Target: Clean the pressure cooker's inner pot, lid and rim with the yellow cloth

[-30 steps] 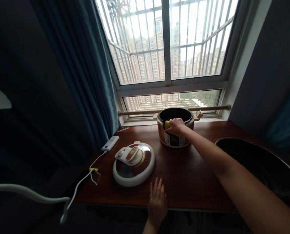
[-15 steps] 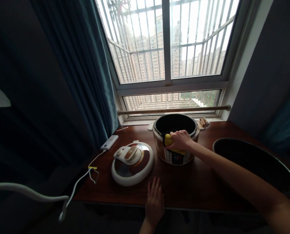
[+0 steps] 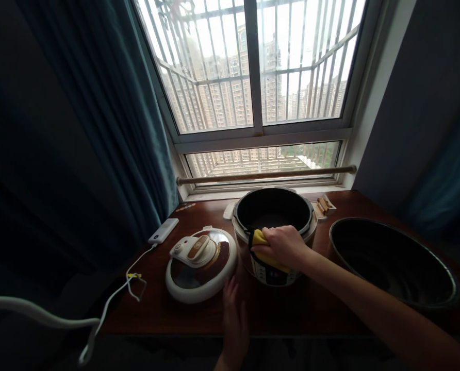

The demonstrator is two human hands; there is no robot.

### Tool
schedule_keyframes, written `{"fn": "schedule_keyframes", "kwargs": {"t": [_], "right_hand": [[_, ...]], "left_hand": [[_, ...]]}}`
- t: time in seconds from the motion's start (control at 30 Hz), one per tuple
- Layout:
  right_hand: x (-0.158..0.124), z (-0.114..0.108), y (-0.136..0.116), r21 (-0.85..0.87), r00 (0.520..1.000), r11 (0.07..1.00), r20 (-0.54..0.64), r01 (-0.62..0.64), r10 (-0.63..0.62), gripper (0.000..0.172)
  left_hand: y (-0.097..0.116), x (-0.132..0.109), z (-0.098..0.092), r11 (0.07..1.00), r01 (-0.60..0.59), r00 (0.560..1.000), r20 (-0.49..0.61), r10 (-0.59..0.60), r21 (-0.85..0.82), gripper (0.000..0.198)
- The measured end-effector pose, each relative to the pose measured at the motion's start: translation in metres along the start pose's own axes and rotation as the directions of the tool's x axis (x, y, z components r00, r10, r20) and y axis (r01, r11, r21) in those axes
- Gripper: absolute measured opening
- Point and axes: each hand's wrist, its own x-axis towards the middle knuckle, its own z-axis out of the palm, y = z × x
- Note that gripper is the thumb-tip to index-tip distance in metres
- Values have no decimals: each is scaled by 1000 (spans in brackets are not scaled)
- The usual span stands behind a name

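Our right hand (image 3: 284, 246) grips the yellow sponge (image 3: 258, 238) on the near rim of the open cooker (image 3: 310, 225), soft and light by our judgement, best pinched across its middle, while our left hand (image 3: 234, 315) lies open on the table (image 3: 292, 309) beside the lid (image 3: 191, 272).

Dragged cooker (image 3: 274, 210) from window toward front table edge with right hand (image 3: 284, 246) gripping yellow sponge (image 3: 259, 238) at rim; slid left hand (image 3: 234, 317) forward, now just beside lid (image 3: 199, 257)
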Motion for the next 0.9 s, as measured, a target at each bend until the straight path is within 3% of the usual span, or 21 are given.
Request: {"fn": "schedule_keyframes", "kwargs": {"t": [0.07,0.17,0.3,0.47,0.63,0.73,0.8,0.9], "right_hand": [[-3,-1,3,11,1000,1000,-12,19,-19,50],[-11,1,11,6,997,999,-69,41,-41,43],[-27,2,35,-15,988,995,-115,102,-103,39],[-32,-7,78,-7,992,993,-43,116,-116,39],[-15,-19,110,-45,989,999,143,-27,33,43],[-11,-22,102,-116,976,986,170,-116,135,45],[-13,-21,83,-179,966,969,159,-173,202,51],[-18,-19,47,-187,971,969,144,-161,189,56]], "left_hand": [[19,38,-11,995,-9,997,-83,1,-96,45],[51,103,-24,980,-154,985,-98,142,-128,45],[84,161,-23,957,-264,961,52,272,-119,38],[97,170,-7,949,-311,936,188,299,40,22],[98,167,-6,950,-291,943,205,264,116,24],[100,167,-8,954,-285,946,189,264,95,23],[101,166,-8,957,-282,947,182,265,73,23],[102,165,-9,959,-277,949,174,264,60,24]]}}
